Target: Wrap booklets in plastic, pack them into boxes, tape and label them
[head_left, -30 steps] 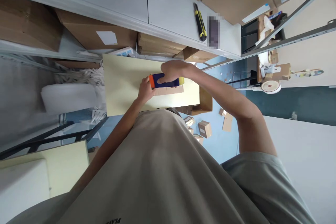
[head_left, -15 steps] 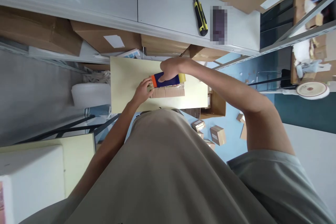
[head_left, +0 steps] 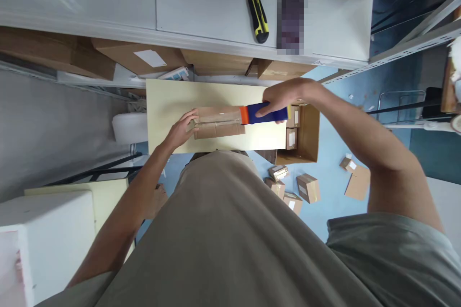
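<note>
A flat brown cardboard box (head_left: 219,129) lies on the pale yellow tabletop (head_left: 169,93), with clear tape along its middle seam. My right hand (head_left: 279,98) is wrapped round a dark blue tape dispenser (head_left: 268,112), whose orange end meets the box's right edge. Yellow shows at the dispenser's far right end. At the box's left end, my left hand (head_left: 182,129) rests with its fingers apart, touching the cardboard.
Above the tabletop runs a grey shelf (head_left: 201,5) bearing a yellow-black cutter (head_left: 257,12) and a pixelated dark object (head_left: 291,24). To the right stands an open carton (head_left: 309,129) with small boxes. More boxes (head_left: 309,188) lie on the floor.
The dispenser and my right hand have moved right along the box to its right edge, uncovering the taped seam. My left hand stays at the left end. The head view has shifted.
</note>
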A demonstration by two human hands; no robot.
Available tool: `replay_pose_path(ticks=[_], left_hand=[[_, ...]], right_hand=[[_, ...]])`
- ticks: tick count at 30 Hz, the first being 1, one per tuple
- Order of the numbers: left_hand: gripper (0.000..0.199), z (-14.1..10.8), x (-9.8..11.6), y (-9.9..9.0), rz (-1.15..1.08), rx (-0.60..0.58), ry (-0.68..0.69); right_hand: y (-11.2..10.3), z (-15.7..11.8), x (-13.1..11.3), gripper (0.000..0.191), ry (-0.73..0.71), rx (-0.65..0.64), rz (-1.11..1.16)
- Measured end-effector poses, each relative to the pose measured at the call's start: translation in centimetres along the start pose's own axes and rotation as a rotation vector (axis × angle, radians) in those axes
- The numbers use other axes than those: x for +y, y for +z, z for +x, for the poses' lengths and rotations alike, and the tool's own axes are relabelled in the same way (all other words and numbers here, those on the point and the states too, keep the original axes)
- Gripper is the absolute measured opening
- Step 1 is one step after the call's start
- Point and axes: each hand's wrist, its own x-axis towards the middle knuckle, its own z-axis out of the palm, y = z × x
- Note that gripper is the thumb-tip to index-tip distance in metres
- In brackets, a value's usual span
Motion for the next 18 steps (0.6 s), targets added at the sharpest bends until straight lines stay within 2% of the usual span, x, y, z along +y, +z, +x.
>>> replay_pose_path(ticks=[3,6,13,18], left_hand=[[0.044,0.1,0.3,0.1,0.028,0.021,-0.002],[0.045,0.3,0.7,0.1,0.025,0.018,-0.024],[0.045,0.3,1.3,0.4,0.023,0.017,-0.146],[0.048,0.4,2.0,0.6,0.016,0.026,-0.205]], right_hand=[[1.3,-1.5,5.4,0.074,0.037,-0.128,0.028],[3.2,-0.2,7.9,0.068,0.040,-0.218,0.091],[7.3,6.9,8.7,0.061,0.067,-0.232,0.151],[9.3,9.8,8.0,0.048,0.091,-0.127,0.144]])
